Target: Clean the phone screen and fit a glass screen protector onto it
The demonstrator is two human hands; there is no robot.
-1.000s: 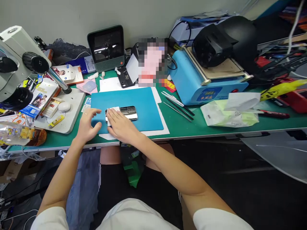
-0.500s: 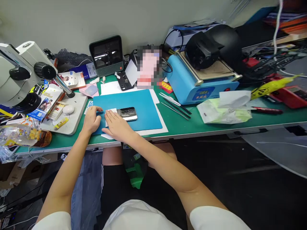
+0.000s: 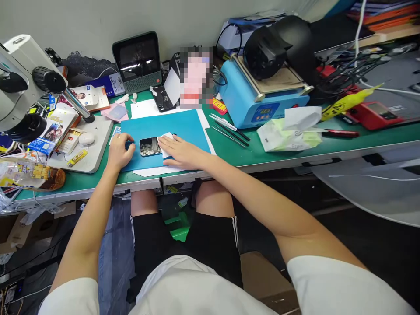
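My right hand point(image 3: 180, 152) lies with its fingers stretched over a folded white tissue point(image 3: 166, 144), pressing it onto the right part of a smartphone point(image 3: 149, 147). The phone lies flat on a blue mat point(image 3: 183, 124), its dark, shiny left part uncovered. The right end is mostly hidden by the tissue and hand. At the mat's left edge rests my left hand point(image 3: 120, 151), its fingers curled in loosely; nothing shows in them, and it stays apart from the phone.
A microscope point(image 3: 46, 83) with a pale base stands left, near a drink bottle point(image 3: 33, 174). Tweezers point(image 3: 229, 136) and pens lie right of the mat. Beyond are a blue machine point(image 3: 259, 96), a tissue pack point(image 3: 288, 134) and a red meter point(image 3: 377, 111). A display device point(image 3: 138, 61) stands behind.
My right hand has slid the tissue from the phone's left end to its right end. My left hand's fingers have curled in from a wider spread. The camera view has shifted slightly.
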